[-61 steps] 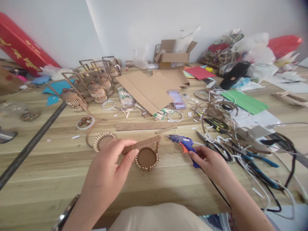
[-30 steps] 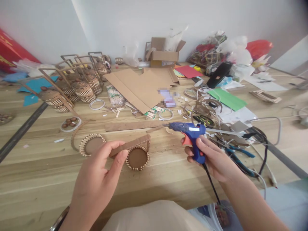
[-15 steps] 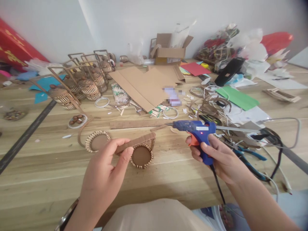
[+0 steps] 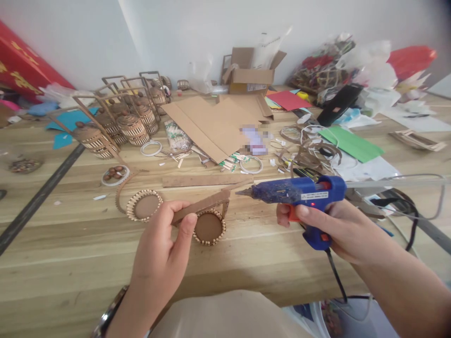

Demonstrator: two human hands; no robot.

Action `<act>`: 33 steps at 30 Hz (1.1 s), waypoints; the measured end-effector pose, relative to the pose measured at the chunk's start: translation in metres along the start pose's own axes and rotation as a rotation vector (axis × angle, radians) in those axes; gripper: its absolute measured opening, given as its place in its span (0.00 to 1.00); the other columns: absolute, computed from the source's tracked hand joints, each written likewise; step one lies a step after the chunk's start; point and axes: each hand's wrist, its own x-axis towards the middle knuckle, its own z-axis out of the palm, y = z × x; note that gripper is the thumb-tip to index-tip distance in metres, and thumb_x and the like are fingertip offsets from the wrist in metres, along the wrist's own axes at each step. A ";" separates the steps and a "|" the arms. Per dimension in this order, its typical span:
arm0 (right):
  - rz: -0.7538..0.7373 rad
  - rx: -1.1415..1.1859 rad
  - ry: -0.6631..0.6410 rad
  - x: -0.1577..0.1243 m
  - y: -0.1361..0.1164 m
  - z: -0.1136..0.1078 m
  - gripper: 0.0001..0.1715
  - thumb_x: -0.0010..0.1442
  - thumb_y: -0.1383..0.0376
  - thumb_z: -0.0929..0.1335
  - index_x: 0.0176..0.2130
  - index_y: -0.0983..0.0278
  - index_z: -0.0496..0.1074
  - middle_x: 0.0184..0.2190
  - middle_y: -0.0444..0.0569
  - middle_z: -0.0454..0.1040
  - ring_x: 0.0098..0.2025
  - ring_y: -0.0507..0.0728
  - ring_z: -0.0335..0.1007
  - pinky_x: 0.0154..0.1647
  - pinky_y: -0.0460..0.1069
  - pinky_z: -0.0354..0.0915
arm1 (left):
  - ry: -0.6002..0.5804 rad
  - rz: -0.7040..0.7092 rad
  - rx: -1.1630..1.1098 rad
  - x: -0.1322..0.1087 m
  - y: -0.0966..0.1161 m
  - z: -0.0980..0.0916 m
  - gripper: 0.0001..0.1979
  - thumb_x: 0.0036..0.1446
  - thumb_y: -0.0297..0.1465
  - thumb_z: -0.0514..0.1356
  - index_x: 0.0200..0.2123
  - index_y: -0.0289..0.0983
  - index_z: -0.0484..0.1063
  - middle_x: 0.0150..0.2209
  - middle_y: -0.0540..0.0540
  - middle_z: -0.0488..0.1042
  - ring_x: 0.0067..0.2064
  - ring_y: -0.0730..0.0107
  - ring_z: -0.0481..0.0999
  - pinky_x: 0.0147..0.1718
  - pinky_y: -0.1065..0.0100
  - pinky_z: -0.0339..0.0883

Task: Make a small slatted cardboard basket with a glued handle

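My left hand point(image 4: 164, 249) pinches a brown cardboard strip point(image 4: 206, 203) between thumb and fingers. The strip's far end folds down towards a small round tray point(image 4: 210, 228) edged with short light sticks; whether they are joined I cannot tell. Wrapped in my right hand point(image 4: 338, 225) is a blue hot glue gun point(image 4: 291, 190), with a finger at its orange trigger. Its nozzle points left, close to the strip's folded end. A second stick-edged round tray point(image 4: 147, 207) lies left, behind my left hand. Behind the strip rests a long flat cardboard piece point(image 4: 207, 180).
Several stick-sided lantern-like baskets point(image 4: 132, 126) stand at back left. Nearer is a white dish of brown beads point(image 4: 115, 174). Cardboard sheets point(image 4: 204, 124) and an open box point(image 4: 252, 75) lie beyond. Curled strips and cables point(image 4: 310, 152) clutter the right, beside green paper point(image 4: 352, 143).
The glue gun has come nearer, and its nozzle now sits lower, by the strip's end. My left hand keeps its grip, with the strip tilted slightly more.
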 end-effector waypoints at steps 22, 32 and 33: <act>-0.029 -0.374 -0.012 0.013 -0.024 -0.003 0.34 0.51 0.34 0.65 0.21 0.60 0.73 0.20 0.47 0.71 0.24 0.56 0.65 0.21 0.49 0.60 | 0.060 -0.003 -0.127 -0.001 -0.003 0.009 0.11 0.65 0.40 0.54 0.40 0.40 0.70 0.35 0.46 0.78 0.40 0.59 0.79 0.38 0.63 0.72; -0.017 -0.465 0.007 0.014 -0.029 -0.003 0.36 0.50 0.31 0.63 0.20 0.58 0.71 0.20 0.48 0.71 0.25 0.58 0.67 0.22 0.52 0.63 | 0.045 -0.017 -0.139 -0.003 -0.004 0.008 0.12 0.65 0.40 0.53 0.41 0.40 0.70 0.35 0.46 0.79 0.39 0.61 0.79 0.38 0.64 0.71; -0.015 -0.465 0.009 0.014 -0.029 -0.003 0.36 0.50 0.31 0.63 0.19 0.58 0.71 0.21 0.48 0.71 0.25 0.59 0.67 0.22 0.52 0.63 | 0.040 -0.019 -0.141 -0.003 -0.004 0.008 0.11 0.65 0.40 0.53 0.41 0.40 0.70 0.35 0.46 0.79 0.39 0.61 0.79 0.38 0.64 0.71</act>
